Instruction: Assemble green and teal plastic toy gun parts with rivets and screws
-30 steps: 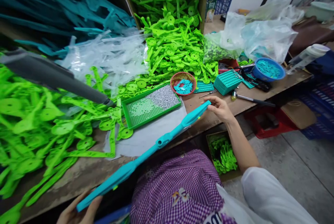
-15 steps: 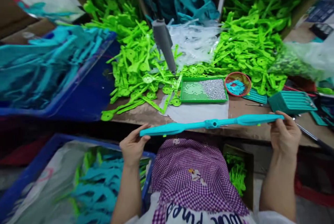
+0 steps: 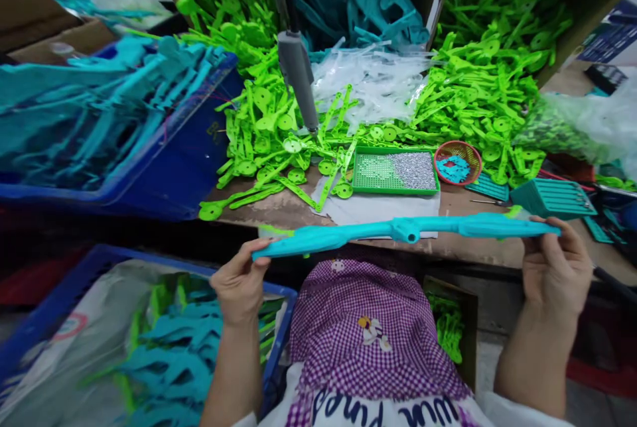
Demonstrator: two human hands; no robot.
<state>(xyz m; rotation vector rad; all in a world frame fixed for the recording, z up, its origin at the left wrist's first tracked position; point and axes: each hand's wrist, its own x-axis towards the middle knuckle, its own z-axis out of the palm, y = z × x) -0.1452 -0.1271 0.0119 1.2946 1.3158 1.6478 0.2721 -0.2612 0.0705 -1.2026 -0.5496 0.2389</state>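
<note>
A long turquoise plastic part (image 3: 338,236) spans the front of the workbench, held up above my apron. My left hand (image 3: 241,281) pinches its left end between thumb and fingers. Its right end is gripped by my right hand (image 3: 560,268). Bits of lime green show behind the part near both ends, and a round hole faces me at its middle. Beyond it a green tray (image 3: 395,172) of small silver pieces rests on the bench, beside a red round basket (image 3: 458,163) with small blue pieces.
A grey electric screwdriver (image 3: 298,79) hangs over heaped lime green parts (image 3: 269,122). At the left stands a blue bin (image 3: 199,142) of turquoise parts, with a blue crate (image 3: 99,261) below. Teal racks (image 3: 552,198) and clear plastic pieces (image 3: 368,82) lie on the bench.
Both hands have moved slightly apart and the turquoise part has come nearer and tilted, showing more green behind it. The view has shifted a little, and the screwdriver appears further left.
</note>
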